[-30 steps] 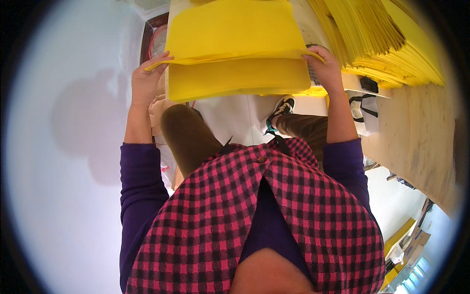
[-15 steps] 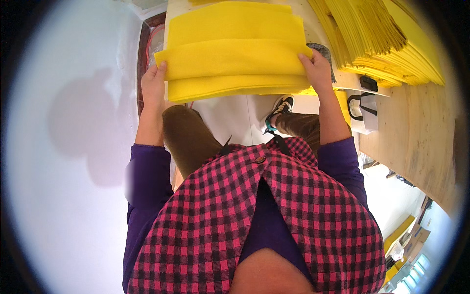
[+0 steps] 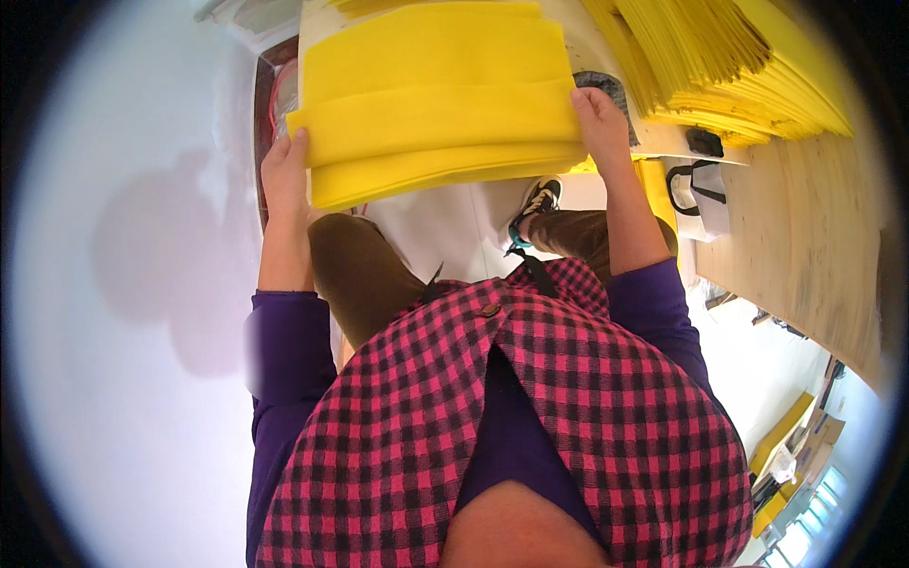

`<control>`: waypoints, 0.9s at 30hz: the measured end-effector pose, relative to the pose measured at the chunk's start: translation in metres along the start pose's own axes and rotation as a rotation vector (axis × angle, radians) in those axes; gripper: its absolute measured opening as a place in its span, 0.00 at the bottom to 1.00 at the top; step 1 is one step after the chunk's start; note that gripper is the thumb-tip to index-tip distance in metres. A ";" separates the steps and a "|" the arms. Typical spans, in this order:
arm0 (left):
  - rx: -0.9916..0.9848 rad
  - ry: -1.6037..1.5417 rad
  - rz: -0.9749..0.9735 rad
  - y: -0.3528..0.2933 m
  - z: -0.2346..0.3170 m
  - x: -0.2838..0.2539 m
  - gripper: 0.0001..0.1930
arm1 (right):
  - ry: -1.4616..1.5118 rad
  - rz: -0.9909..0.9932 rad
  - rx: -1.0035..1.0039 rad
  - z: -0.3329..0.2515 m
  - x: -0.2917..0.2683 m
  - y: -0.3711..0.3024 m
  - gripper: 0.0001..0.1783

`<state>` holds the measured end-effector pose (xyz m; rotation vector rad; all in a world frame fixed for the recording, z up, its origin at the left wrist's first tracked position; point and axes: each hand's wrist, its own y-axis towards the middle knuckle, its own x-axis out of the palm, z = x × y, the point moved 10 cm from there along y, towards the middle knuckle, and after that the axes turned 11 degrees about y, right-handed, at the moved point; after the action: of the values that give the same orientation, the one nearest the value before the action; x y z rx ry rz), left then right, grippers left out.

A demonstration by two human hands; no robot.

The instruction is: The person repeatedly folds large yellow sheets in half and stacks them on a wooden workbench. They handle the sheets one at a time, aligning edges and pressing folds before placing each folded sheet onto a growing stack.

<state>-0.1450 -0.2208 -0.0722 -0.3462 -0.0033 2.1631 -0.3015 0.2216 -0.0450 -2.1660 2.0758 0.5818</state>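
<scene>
A wide piece of yellow fabric [image 3: 440, 115] with a felt-like look stretches between my two hands at the near edge of the table. My left hand [image 3: 285, 175] pinches its left end, thumb on top. At the other end my right hand [image 3: 606, 133] grips the right edge, with the thumb above and the fingers mostly hidden beneath. Under and behind this piece lie more yellow layers [image 3: 436, 47], and their near edges hang slightly over the table's front. How many layers each hand has hold of cannot be made out.
Tall piles of folded yellow fabric [image 3: 705, 57] stand at the far right. Near them are a dark grey pad [image 3: 606, 90] and a small black object [image 3: 704, 143]. A white bag with black handles [image 3: 705, 199] sits below the wooden board [image 3: 805, 246]. A white wall [image 3: 123, 284] borders my left.
The held fabric and both hands sit slightly farther left in the picture, and the fabric's right end is now a little higher. Both hands keep their grip.
</scene>
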 end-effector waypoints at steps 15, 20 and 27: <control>0.044 -0.011 0.029 -0.002 0.000 0.000 0.15 | -0.066 0.096 -0.006 -0.021 -0.004 -0.039 0.24; 0.079 0.042 0.084 -0.003 0.001 -0.004 0.16 | -0.122 0.059 -0.038 -0.019 -0.002 -0.031 0.21; 0.017 0.013 0.104 -0.021 0.000 -0.010 0.15 | -0.148 -0.015 -0.052 -0.019 0.000 -0.014 0.19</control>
<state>-0.1223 -0.2167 -0.0668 -0.3575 0.0417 2.2623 -0.2836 0.2164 -0.0301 -2.0934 1.9877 0.7777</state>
